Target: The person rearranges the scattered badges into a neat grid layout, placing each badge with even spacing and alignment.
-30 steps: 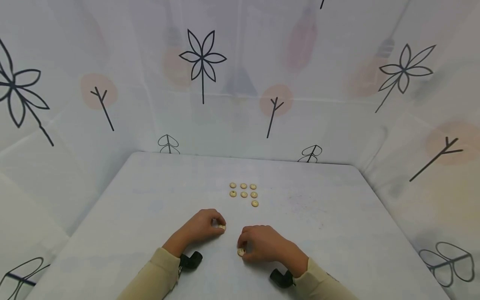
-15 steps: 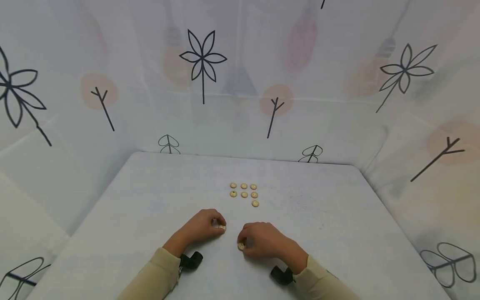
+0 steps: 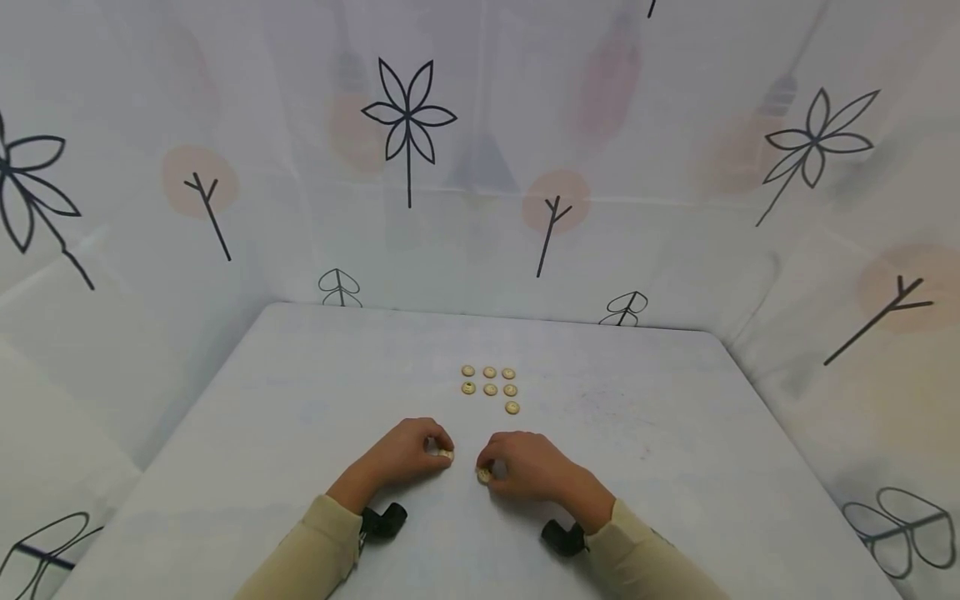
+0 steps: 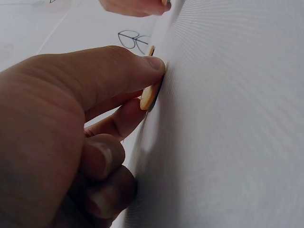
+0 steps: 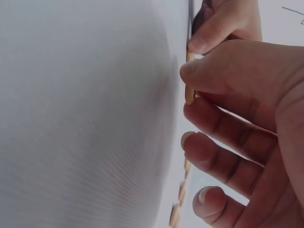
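My left hand (image 3: 405,450) pinches a small round wooden disc (image 4: 149,98) between thumb and fingers, low at the white table. To its right, my right hand (image 3: 534,469) holds a similar wooden disc (image 3: 484,476) by its edge, thumb on the near side. Beyond both hands lie several more pale wooden discs (image 3: 490,389), two rows with a single disc (image 3: 512,407) in front of the right end. Faint marks show on their faces, too small to read. Fingers partly hide both held discs.
The white table (image 3: 337,358) runs back to a hanging cloth (image 3: 480,242) printed with line-drawn flowers and twigs. Cloth also rises along the left and right sides. A dark wrist camera (image 3: 384,522) sits at the left wrist, another dark camera (image 3: 562,539) at the right.
My right hand has moved a little away from me across the table, carrying its disc nearly level with the left one. The left hand and the rows of discs have stayed put.
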A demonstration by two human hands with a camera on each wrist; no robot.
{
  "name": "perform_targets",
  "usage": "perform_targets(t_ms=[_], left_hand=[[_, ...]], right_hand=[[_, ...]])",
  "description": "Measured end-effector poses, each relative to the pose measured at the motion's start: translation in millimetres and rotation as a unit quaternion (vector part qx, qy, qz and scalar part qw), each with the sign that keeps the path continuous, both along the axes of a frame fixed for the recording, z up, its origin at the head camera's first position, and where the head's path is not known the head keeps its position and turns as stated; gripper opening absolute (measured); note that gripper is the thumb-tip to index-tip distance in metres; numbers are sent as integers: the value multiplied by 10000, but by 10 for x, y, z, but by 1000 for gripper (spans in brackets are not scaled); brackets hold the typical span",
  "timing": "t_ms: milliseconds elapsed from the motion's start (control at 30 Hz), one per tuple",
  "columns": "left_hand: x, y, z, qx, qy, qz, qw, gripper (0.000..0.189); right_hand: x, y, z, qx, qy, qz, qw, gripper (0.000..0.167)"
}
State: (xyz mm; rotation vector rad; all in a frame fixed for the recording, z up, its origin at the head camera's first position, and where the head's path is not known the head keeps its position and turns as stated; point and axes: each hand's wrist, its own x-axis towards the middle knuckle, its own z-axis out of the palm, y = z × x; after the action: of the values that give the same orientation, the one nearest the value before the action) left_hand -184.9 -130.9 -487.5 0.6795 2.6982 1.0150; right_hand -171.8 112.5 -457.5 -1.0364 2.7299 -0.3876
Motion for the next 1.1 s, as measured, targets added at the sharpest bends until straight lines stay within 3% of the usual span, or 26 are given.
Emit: perform_targets(t_ms=[1100], left_hand=[[-18,4,-6,-46,53,-28,10000,8]], right_hand=[[-343,1,-23,4,541,-684,9962,19]])
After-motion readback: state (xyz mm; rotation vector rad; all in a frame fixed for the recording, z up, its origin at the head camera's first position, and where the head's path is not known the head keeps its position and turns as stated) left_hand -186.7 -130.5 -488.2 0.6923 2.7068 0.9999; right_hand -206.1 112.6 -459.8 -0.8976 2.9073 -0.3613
